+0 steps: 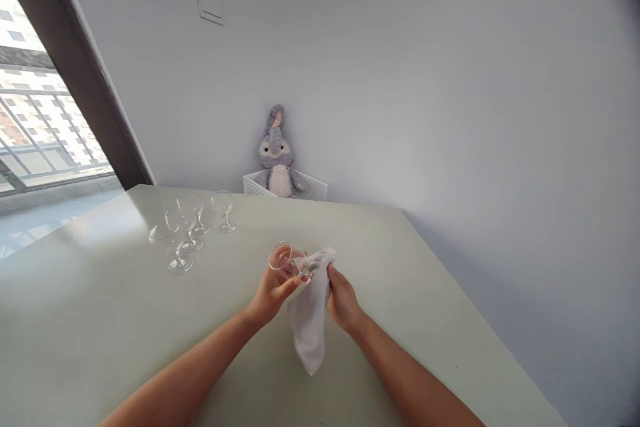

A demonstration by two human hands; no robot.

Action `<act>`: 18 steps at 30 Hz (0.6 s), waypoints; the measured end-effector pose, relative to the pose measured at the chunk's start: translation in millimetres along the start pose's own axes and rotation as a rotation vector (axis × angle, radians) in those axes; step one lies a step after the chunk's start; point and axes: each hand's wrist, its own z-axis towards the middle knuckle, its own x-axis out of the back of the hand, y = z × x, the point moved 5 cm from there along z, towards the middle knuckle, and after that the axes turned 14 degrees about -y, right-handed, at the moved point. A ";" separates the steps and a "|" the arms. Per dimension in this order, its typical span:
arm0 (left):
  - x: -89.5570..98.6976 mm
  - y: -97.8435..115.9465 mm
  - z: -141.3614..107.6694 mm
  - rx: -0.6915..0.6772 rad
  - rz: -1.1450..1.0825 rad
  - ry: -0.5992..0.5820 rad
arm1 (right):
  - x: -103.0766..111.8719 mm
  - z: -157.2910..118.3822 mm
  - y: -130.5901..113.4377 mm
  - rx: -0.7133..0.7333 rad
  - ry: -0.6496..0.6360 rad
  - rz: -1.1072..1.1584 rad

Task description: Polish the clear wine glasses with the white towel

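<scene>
My left hand [273, 290] is closed around a clear stemmed glass [281, 257], which lies tilted with its rim toward the left. In my right hand [343, 297] is a white cloth [310, 330], gripped at its upper part while the rest hangs down over the table. The cloth's upper end is at the foot and stem of the glass and partly hides them. The fingertips of my right hand are hidden behind the cloth.
On the left of the pale table [240, 373] stand several clear stemmed glasses [180, 265], close together. Beyond the far edge, a grey plush toy [277, 147] sits in a white perforated basket [315, 188] against the wall. The table's right edge runs beside the wall.
</scene>
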 end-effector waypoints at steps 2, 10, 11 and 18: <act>-0.8 0.5 -0.5 -0.017 0.036 0.029 | -0.1 -0.7 5.4 -0.008 0.061 0.029; 10.9 21.0 1.2 -0.118 0.298 0.172 | -21.9 -11.4 4.7 0.046 -0.132 -0.665; 15.0 23.6 1.2 -0.133 0.368 0.198 | -25.8 -13.3 -0.3 0.081 -0.175 -0.864; 17.1 22.9 -1.0 -0.179 0.625 0.206 | -38.6 -6.0 -44.5 0.282 -0.017 -1.452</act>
